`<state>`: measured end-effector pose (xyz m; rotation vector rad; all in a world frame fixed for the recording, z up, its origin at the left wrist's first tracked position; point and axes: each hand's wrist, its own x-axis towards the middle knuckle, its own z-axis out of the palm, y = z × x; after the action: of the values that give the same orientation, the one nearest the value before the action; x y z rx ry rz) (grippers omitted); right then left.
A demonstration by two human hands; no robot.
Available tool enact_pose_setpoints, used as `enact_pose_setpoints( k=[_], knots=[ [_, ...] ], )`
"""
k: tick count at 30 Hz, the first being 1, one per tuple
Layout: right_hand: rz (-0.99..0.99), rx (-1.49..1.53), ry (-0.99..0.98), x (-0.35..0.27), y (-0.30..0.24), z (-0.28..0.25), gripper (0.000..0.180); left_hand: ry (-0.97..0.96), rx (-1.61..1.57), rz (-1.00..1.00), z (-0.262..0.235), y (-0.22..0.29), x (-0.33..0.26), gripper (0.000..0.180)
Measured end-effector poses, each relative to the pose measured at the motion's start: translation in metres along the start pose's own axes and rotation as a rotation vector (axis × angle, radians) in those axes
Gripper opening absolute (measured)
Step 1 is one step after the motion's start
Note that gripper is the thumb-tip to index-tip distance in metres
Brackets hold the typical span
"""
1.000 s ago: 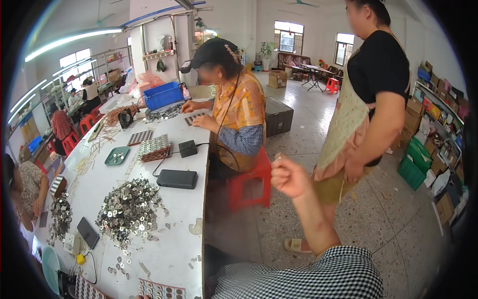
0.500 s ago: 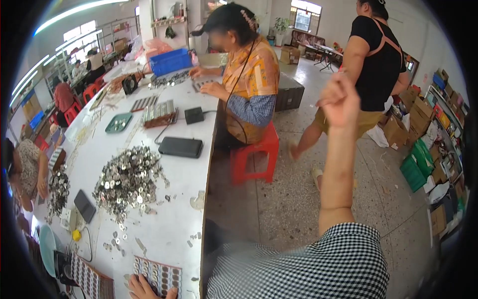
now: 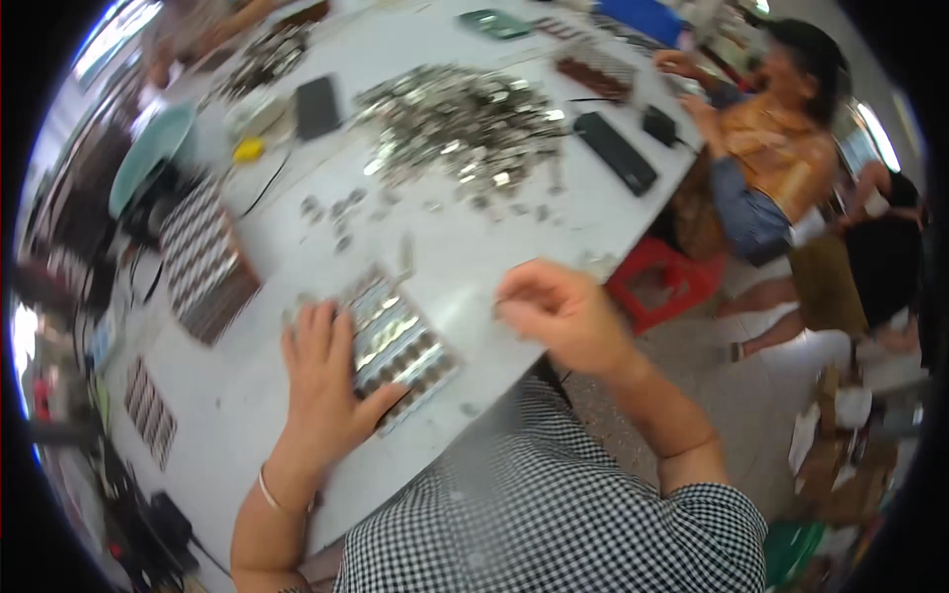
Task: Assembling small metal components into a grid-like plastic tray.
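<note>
A flat board [image 3: 427,348] with rows of small round metal pieces lies at the table's near edge, askew. My left hand [image 3: 331,381] rests along its left side, fingers stretched out and thumb across the near corner. Just right of the board, my right hand [image 3: 559,311] is above the tabletop. Its fingers are curled together, and blur hides what, if anything, is between them. Beyond the board lie scattered metal pieces [image 3: 341,212] and a large heap of shiny metal parts [image 3: 460,124].
Left of me are a thick stack of similar boards [image 3: 208,262] and a single board [image 3: 150,413]. A phone [image 3: 316,107], a black rectangular case [image 3: 615,153] and a teal basin [image 3: 153,158] stand farther off. A co-worker [image 3: 781,148] sits at right by a red stool [image 3: 662,282].
The view has swung down toward the table. My right hand has come down from a raised position beside me to the board. My left hand stays at the board.
</note>
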<state>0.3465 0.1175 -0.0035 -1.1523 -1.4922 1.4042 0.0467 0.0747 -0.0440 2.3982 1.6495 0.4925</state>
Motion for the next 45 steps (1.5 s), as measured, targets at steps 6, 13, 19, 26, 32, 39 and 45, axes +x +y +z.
enact_pose_setpoints(
  k=[6, 13, 19, 26, 32, 39, 45],
  knots=[
    [0.109, 0.033, -0.134, 0.017, 0.005, 0.012, 0.013, 0.05, -0.019, -0.013, 0.0, -0.006, -0.004, 0.093],
    [0.086, -0.095, -0.21, 0.04, 0.016, 0.035, 0.013, 0.136, -0.009, -0.002, 0.003, -0.008, 0.001, 0.095],
    [0.06, -0.114, -0.15, 0.052, 0.017, 0.021, 0.011, 0.042, -0.049, -0.033, -0.008, -0.019, -0.005, 0.108],
    [0.065, -0.141, -0.221, 0.056, 0.013, 0.037, 0.011, 0.02, 0.007, -0.081, -0.001, -0.02, -0.001, 0.121],
    [0.047, -0.221, -0.337, 0.065, -0.001, 0.068, 0.012, 0.037, -0.003, -0.133, -0.003, -0.026, -0.001, 0.117],
    [-0.003, -0.273, -0.465, 0.067, -0.002, 0.112, 0.011, 0.113, 0.017, -0.127, 0.001, -0.02, -0.002, 0.105],
    [-0.031, -0.396, -0.503, 0.069, 0.004, 0.127, 0.013, 0.154, 0.013, -0.134, 0.007, -0.022, -0.004, 0.098]
  ],
)
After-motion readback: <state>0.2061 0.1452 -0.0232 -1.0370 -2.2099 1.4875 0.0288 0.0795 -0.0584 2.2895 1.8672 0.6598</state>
